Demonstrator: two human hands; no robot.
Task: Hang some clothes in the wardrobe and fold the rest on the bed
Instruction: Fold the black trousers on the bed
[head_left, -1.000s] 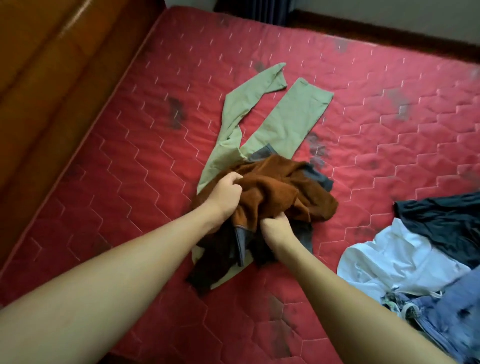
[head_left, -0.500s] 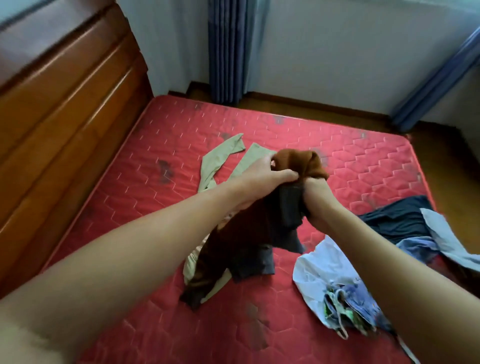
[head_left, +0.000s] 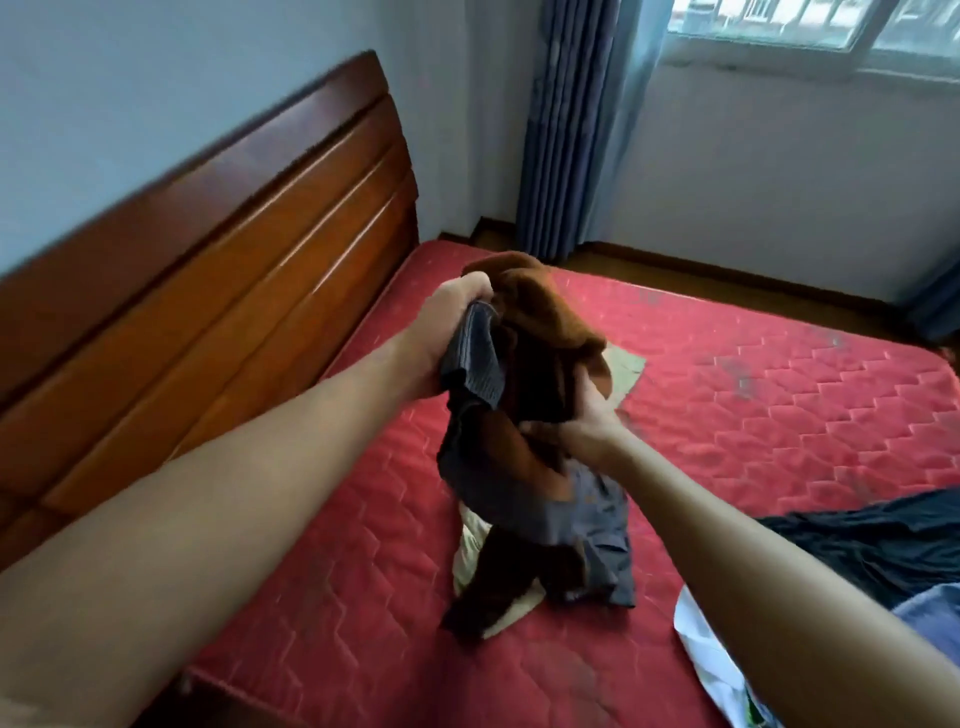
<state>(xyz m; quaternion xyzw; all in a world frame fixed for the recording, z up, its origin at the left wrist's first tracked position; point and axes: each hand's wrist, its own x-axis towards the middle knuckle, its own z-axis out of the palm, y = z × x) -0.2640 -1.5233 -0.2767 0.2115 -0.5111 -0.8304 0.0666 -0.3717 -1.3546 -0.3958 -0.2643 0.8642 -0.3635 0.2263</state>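
Two hands hold one bunched brown garment (head_left: 545, 317) above the middle of the bed (head_left: 779, 415), and its lower end hangs down over the khaki trousers (head_left: 626, 366) lying flat on the mattress. The left hand (head_left: 452, 338) is clenched round the upper part, where a fold of grey lining shows. The right hand (head_left: 582, 428) grasps the brown cloth lower down, fingers curled into it. A dark garment (head_left: 883, 540) and a white garment (head_left: 696, 639) lie towards the bed's right edge, well apart from the trousers. The headboard (head_left: 208, 270) runs along the left.

The step in hand looks like sorting this piece out of its tangle. To do it well, the hands should find the collar or the two shoulders and not keep hold of random folds. One hand can keep its hold while the other feels along a seam to a corner. The piece can then be shaken open, high enough to clear the trousers so that they are not dragged out of shape.

A thick, lined piece like this probably suits a hanger better than a fold. No wardrobe is in view, so the garment would have to be carried away from the bed.
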